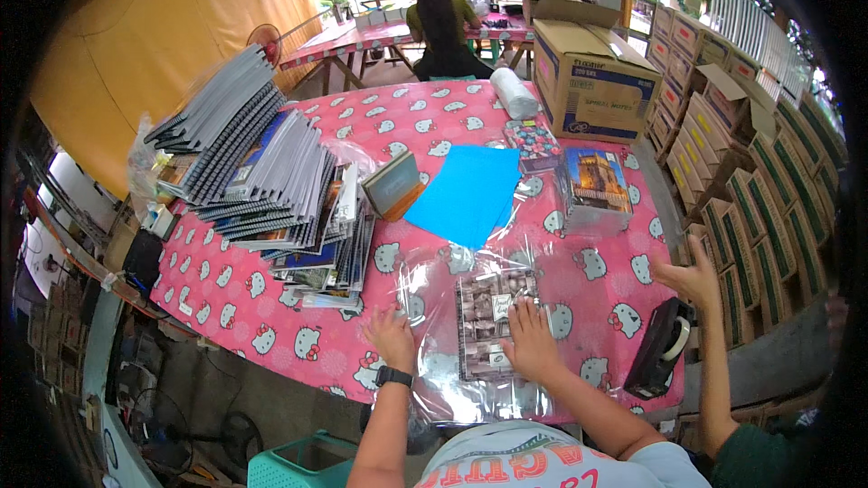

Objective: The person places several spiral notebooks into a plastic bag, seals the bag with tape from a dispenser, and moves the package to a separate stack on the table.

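My right hand (532,336) lies flat, fingers spread, on a spiral notebook (482,330) with a grey and brown picture cover. The notebook lies on a sheet of clear plastic (430,325) near the table's front edge. My left hand (391,340), with a dark watch at the wrist, rests open by the plastic's left edge, fingers slightly apart. Beyond the notebook lie bright blue sheets (466,194), slightly fanned. A small notebook (394,184) with a landscape cover stands tilted at their left side.
Tall stacks of spiral notebooks (271,172) fill the table's left. At right are plastic-wrapped notebooks (597,188), a black tape dispenser (658,351) and a co-worker's hand (694,276). Farther back stand a plastic roll (514,95) and a cardboard box (597,81). Two people sit beyond.
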